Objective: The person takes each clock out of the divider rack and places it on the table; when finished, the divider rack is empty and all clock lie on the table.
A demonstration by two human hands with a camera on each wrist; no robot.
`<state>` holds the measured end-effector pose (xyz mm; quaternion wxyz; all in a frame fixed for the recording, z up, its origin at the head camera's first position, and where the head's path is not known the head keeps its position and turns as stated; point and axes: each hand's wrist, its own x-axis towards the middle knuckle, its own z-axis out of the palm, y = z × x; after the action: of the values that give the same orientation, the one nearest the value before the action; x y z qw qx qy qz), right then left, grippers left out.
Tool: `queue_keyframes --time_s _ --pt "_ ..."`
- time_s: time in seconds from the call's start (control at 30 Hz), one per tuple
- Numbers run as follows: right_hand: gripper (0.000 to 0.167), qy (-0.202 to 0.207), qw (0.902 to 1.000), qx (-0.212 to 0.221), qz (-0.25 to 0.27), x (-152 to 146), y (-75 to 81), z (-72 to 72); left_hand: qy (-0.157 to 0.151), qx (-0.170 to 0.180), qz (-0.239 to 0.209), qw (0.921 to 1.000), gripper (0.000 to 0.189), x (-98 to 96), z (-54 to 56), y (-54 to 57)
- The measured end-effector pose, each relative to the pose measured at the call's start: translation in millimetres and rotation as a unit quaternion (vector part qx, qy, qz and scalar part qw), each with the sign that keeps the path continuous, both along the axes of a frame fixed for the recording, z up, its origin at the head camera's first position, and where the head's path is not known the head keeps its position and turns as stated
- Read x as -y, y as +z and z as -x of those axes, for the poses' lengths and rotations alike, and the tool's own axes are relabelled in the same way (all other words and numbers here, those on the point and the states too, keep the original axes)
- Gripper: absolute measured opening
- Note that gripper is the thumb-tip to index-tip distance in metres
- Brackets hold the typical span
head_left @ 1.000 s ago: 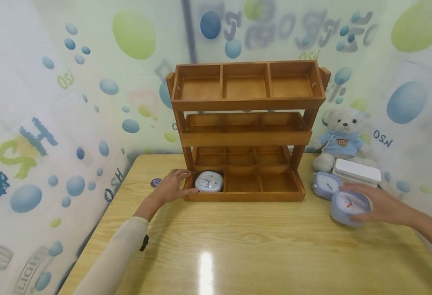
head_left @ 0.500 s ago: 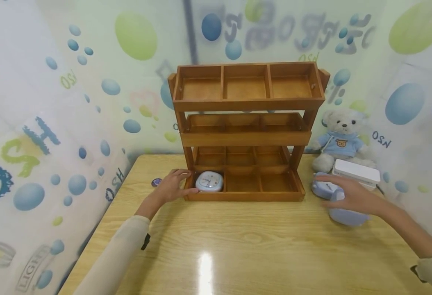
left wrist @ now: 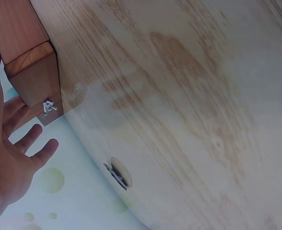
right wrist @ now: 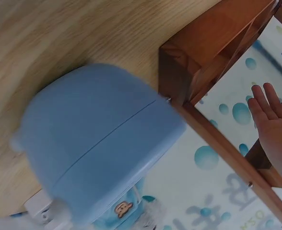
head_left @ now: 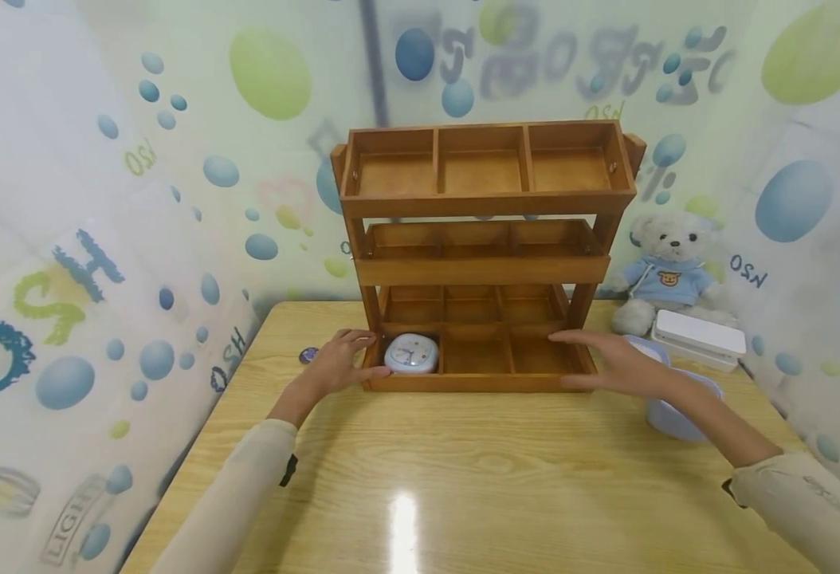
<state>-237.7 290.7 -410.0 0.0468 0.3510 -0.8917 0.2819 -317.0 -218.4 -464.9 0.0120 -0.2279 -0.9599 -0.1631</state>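
Observation:
A three-tier brown wooden rack [head_left: 488, 269] with divided compartments stands at the back of the table. A light-blue alarm clock [head_left: 411, 354] sits in its lower left front compartment. My left hand [head_left: 334, 363] touches the rack's lower left end, thumb towards the front rail; its fingers [left wrist: 45, 152] are spread and relaxed in the left wrist view. At the lower right end is my right hand [head_left: 617, 364], fingers extended, nothing in them. Two lavender alarm clocks lie partly hidden behind that hand and forearm; the nearer clock [head_left: 678, 418] shows its side. One clock's rounded blue body [right wrist: 102, 124] fills much of the right wrist view.
A white teddy bear [head_left: 671, 263] in a blue shirt sits behind the clocks, with a white box [head_left: 700, 335] in front of it. A small dark round disc [head_left: 308, 355] lies left of the rack. Patterned walls border the table [head_left: 506, 478].
My right hand has moved left from over the lavender clocks to the rack's right end. The left hand has stayed at the left end, and the clocks have not visibly shifted.

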Motion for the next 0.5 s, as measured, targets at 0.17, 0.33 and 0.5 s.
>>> queue_keyframes --time_s 0.17,0.33,0.5 --pt "0.066 0.017 0.9997 -0.020 -0.001 20 -1.7 11.5 0.000 0.000 0.000 1.0000 0.093 1.6 0.7 -0.6" --pt "0.064 0.004 0.9997 -0.022 -0.007 36 -3.9 20.3 -0.003 -0.003 -0.003 1.0000 0.092 2.2 2.0 -2.4" --pt "0.068 -0.003 0.9999 0.012 -0.004 48 -6.5 29.3 -0.003 -0.005 0.001 1.0000 0.093 2.3 1.7 -3.8"
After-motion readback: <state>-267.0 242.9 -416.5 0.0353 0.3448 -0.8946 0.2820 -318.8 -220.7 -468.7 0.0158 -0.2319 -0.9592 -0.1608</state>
